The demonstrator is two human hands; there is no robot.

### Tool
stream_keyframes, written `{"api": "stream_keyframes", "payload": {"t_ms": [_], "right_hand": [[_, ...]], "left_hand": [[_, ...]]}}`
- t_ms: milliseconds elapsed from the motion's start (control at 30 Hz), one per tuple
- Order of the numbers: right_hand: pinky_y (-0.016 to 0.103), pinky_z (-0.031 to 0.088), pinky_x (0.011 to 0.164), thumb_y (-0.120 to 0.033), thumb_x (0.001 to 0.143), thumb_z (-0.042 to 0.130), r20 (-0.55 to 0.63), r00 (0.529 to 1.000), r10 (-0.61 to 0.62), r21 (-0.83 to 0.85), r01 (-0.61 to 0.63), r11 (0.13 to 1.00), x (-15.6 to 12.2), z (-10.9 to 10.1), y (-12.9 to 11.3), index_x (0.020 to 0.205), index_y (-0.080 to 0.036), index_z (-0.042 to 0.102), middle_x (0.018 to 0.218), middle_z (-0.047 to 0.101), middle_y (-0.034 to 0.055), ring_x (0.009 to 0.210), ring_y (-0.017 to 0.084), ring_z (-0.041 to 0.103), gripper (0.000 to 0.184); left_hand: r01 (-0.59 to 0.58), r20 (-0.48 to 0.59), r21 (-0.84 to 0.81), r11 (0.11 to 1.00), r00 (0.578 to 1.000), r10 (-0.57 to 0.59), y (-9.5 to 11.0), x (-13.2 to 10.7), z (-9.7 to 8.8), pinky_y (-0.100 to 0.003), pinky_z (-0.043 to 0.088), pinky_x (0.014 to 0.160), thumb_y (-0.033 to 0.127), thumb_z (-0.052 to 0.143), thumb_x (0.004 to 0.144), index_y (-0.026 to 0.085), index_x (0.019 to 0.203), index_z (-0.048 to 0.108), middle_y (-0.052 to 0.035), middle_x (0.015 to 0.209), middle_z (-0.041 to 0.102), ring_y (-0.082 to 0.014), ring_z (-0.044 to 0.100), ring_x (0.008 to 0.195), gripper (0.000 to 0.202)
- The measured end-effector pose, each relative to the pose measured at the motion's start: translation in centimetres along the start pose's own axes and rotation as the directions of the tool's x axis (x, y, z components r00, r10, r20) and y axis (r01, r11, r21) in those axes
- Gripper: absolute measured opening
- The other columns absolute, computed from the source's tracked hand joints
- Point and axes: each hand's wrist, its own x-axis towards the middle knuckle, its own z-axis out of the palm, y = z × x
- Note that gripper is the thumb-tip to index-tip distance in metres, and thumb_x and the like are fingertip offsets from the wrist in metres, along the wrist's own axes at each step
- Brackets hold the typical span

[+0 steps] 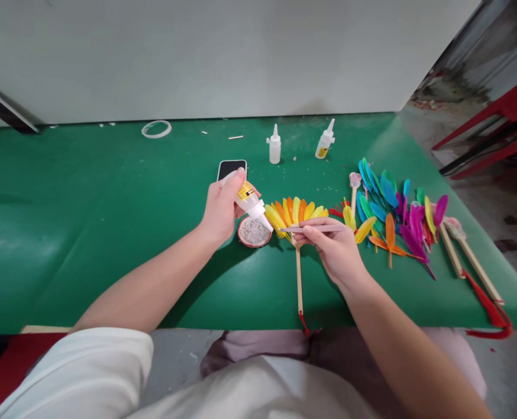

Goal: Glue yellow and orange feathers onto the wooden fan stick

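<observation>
My left hand (pixel 222 208) is closed round a small white glue bottle (pixel 252 202) with a yellow label, tipped so its nozzle points down at the left edge of a fan of yellow and orange feathers (pixel 293 211). The fan sits on a thin wooden stick (pixel 299 280) with a red tassel at the table's front edge. My right hand (pixel 334 249) pinches silver tweezers (pixel 317 228) lying across the base of the fan. A round red-rimmed dish (pixel 253 232) of pale beads lies just below the bottle's nozzle.
A green table (pixel 88 221) carries a dark phone (pixel 231 168), two more glue bottles (pixel 274 146) (pixel 325 141) and a white ring (pixel 156 128) near the back. Loose coloured feathers (pixel 391 209) and more tasselled sticks (pixel 471 256) lie at the right, near the table's right edge.
</observation>
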Motion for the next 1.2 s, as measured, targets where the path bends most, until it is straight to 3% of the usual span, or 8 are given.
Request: {"api": "stream_keyframes", "payload": {"t_ms": [400,967,1200], "right_hand": [[0.028,0.058,0.062,-0.029,0.064,0.076,0.025,1.0,0.015,0.049,-0.016,0.999,-0.3,0.06,0.05,0.075,-0.015,0.068,0.067,0.071,0.0042,0.062,0.016,0.068,0.019],[0.029,0.058,0.062,-0.03,0.063,0.077,0.025,1.0,0.013,0.062,-0.015,0.998,-0.26,0.28,0.04,0.072,-0.016,0.069,0.067,0.07,0.0041,0.061,0.016,0.068,0.019],[0.026,0.058,0.061,-0.027,0.065,0.076,0.05,0.999,0.004,0.072,-0.008,0.997,-0.39,0.18,0.13,0.075,-0.017,0.07,0.068,0.071,0.0033,0.062,0.015,0.068,0.015]], "left_hand": [[0.077,0.075,-0.086,0.993,0.995,-0.071,-0.26,-0.06,-0.05,-0.019,0.015,0.03,0.061,0.051,0.077,0.016,0.061,0.06,0.0071,0.032,0.02,-0.0024,0.022,0.027,0.049],[0.007,0.004,0.005,1.0,1.0,-0.007,-0.54,-0.18,0.31,-0.02,0.016,0.031,0.068,0.045,0.076,0.015,0.057,0.059,0.0053,0.034,0.027,-0.0041,0.025,0.028,0.058],[0.017,-0.005,0.003,1.0,1.0,-0.017,-0.88,-0.07,0.2,-0.02,0.021,0.032,0.073,0.044,0.073,0.014,0.071,0.063,0.0052,0.037,0.028,-0.0051,0.03,0.03,0.062]]}}
